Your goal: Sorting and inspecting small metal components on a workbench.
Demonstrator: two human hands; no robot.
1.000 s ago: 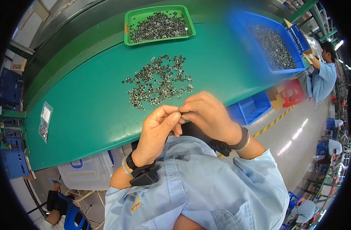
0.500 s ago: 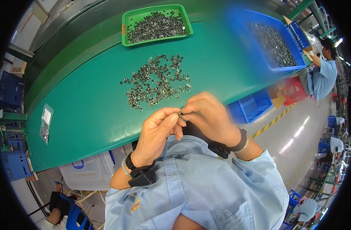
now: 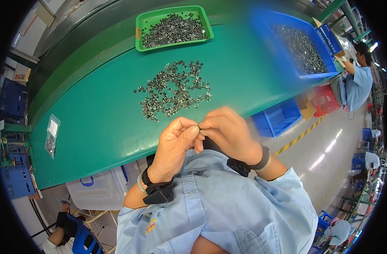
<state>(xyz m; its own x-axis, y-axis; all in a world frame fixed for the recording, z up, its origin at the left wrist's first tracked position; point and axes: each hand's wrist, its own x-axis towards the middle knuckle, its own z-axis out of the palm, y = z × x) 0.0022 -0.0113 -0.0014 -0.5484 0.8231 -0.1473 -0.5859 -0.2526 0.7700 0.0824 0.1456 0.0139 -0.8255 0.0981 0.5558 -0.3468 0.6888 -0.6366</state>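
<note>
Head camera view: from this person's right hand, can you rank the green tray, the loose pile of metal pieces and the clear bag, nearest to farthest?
From the right hand:
1. Loose pile of metal pieces, on the green tabletop just beyond the hands.
2. Green tray, beyond the pile.
3. Clear bag, far left on the tabletop.

A tiny metallic piece point(image 3: 200, 126) sits pinched between the left grip point(image 3: 171, 146) and the right grip point(image 3: 233, 134), mostly hidden, its pose unclear. Beyond both grips, small shiny silvery-dark metal pieces point(image 3: 181, 100) lie loosely scattered.
</note>
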